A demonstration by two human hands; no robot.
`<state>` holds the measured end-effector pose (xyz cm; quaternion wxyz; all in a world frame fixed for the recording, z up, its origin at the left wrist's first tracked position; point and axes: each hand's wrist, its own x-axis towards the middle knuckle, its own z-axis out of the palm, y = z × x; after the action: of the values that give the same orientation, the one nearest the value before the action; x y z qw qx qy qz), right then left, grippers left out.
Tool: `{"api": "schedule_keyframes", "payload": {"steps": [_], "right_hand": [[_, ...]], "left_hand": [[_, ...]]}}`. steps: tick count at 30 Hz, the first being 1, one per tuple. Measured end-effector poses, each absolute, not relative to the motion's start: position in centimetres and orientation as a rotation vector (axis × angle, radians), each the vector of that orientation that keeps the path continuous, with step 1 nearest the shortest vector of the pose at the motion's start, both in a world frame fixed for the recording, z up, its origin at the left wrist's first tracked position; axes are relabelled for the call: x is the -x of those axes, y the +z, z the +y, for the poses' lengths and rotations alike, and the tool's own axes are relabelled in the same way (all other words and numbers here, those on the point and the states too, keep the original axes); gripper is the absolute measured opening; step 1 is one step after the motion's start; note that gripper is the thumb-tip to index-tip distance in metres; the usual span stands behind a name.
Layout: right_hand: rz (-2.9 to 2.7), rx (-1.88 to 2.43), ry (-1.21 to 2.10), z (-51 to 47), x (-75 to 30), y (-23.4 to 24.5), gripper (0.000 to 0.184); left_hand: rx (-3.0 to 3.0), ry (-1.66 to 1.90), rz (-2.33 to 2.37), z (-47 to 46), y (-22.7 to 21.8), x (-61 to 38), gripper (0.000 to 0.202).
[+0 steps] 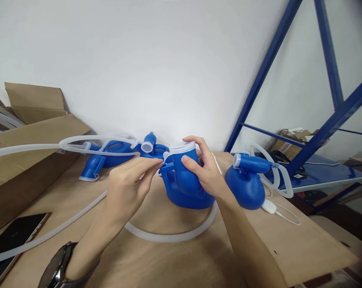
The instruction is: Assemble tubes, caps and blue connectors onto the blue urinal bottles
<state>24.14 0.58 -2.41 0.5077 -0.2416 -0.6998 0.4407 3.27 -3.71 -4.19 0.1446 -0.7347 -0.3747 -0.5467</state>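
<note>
A blue plastic urinal bottle (175, 188) lies on the table in front of me. Above it is its wide blue mouthpiece (185, 170), capped by a white lid (179, 148). My right hand (206, 166) wraps the mouthpiece from the right, thumb on its front and fingers over the lid side. My left hand (130, 182) is closed in a pinch at the lid's left edge, near a small white tab (166, 155). What the left fingertips hold is too small and partly hidden to make out. A translucent hose (172, 237) curves around the front of the bottle.
More blue urinal bottles stand at the back left (118, 148) and on the right (247, 190). An open cardboard box (40, 140) is on the left, with a phone (17, 240) in front. A white device with a cord (269, 207) lies right; a blue metal shelf (327, 172) stands beyond.
</note>
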Motion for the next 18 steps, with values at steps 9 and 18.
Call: {"api": "schedule_keyframes", "payload": {"steps": [9, 18], "right_hand": [[-1.707, 0.551, 1.094, 0.14, -23.81, -2.81, 0.047], [-1.706, 0.638, 0.937, 0.03, -23.71, -2.7, 0.045]], "left_hand": [[2.306, -2.114, -1.537, -3.9, -3.36, -3.58, 0.008], [2.437, -2.014, -1.512, -3.64, -3.68, -3.31, 0.014]]}}
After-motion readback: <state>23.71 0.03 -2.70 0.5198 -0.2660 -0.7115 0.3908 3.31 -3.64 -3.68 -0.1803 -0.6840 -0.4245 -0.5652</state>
